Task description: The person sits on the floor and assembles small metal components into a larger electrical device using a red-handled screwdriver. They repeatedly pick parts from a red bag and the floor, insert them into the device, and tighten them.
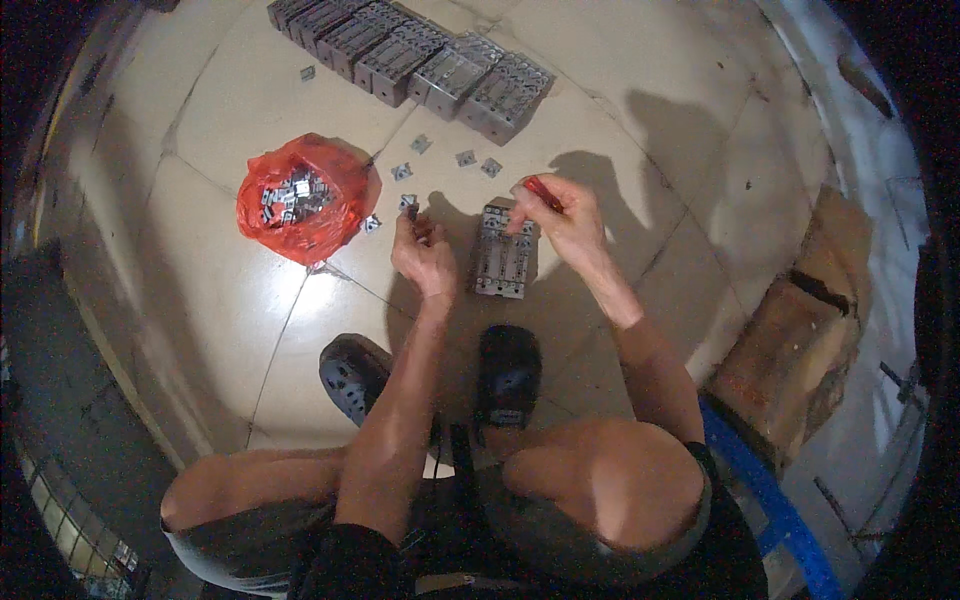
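Observation:
My right hand (568, 222) is closed round a red-handled screwdriver (542, 190), with its fingers at the far right part of a grey metal block (503, 262). That block lies flat on the floor in front of my feet and has rows of slots and holes on top. Left of it, clear of the block, my left hand (425, 258) is closed in a pinch. Something small and dark shows at its fingertips, too small to name. Just beyond those fingertips is a small silvery metal plate (408, 201).
A red plastic bag (262, 215) full of small metal pieces sits open at the left. Several loose metal plates (466, 158) lie beyond my hands. A row of similar grey blocks (450, 75) stands at the back. Torn cardboard (785, 350) is at the right.

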Demonstrator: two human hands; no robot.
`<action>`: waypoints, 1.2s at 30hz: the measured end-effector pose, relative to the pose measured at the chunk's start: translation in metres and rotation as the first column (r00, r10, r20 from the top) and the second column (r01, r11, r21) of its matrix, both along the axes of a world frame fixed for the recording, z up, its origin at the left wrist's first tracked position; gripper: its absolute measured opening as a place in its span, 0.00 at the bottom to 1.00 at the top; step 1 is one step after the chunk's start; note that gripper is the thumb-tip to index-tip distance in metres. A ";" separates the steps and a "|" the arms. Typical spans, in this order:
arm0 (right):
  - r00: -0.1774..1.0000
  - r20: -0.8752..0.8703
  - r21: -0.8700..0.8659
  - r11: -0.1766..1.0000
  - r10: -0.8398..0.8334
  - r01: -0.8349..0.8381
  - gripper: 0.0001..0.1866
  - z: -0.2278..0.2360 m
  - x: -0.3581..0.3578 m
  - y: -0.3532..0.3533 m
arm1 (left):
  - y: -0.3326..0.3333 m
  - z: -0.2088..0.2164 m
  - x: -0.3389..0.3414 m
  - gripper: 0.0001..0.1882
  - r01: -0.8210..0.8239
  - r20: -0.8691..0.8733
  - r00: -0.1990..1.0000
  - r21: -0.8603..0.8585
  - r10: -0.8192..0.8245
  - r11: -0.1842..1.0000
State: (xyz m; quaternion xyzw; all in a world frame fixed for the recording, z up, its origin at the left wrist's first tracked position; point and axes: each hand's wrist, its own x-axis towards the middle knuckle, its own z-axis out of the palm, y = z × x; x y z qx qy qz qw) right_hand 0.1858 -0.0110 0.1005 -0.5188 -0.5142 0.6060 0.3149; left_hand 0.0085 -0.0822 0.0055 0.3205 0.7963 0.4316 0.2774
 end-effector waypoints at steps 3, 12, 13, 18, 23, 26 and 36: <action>0.999 -0.031 -0.023 1.000 -0.010 0.009 0.10 -0.007 0.004 -0.004 | -0.010 0.004 0.009 0.17 -0.049 0.256 0.963 -0.153 0.087 0.987; 0.998 0.006 -0.013 0.998 0.057 -0.057 0.11 -0.004 -0.004 -0.004 | -0.054 0.004 0.055 0.27 0.119 0.459 0.876 0.097 -0.151 0.988; 0.993 0.049 -0.004 0.994 0.109 -0.109 0.11 0.000 -0.006 -0.004 | -0.058 0.007 0.057 0.31 0.178 0.378 0.906 0.070 -0.192 0.981; 0.770 0.381 0.281 0.730 0.511 -0.623 0.11 0.013 -0.018 -0.002 | -0.057 0.011 0.064 0.49 0.335 0.198 0.914 0.130 -0.355 0.933; 0.927 0.352 0.102 0.979 0.130 -0.176 0.11 0.003 -0.029 0.004 | -0.055 0.020 0.069 0.58 0.278 0.364 0.889 0.047 -0.276 0.959; 0.895 0.356 0.267 0.888 0.270 -0.374 0.13 0.004 -0.028 -0.005 | -0.055 0.024 0.066 0.59 0.377 0.273 0.883 0.071 -0.382 0.923; 0.361 0.922 0.294 0.864 -0.142 -0.409 0.17 0.039 -0.069 -0.033 | -0.055 -0.009 0.085 0.49 0.368 0.147 0.916 0.062 -0.373 0.928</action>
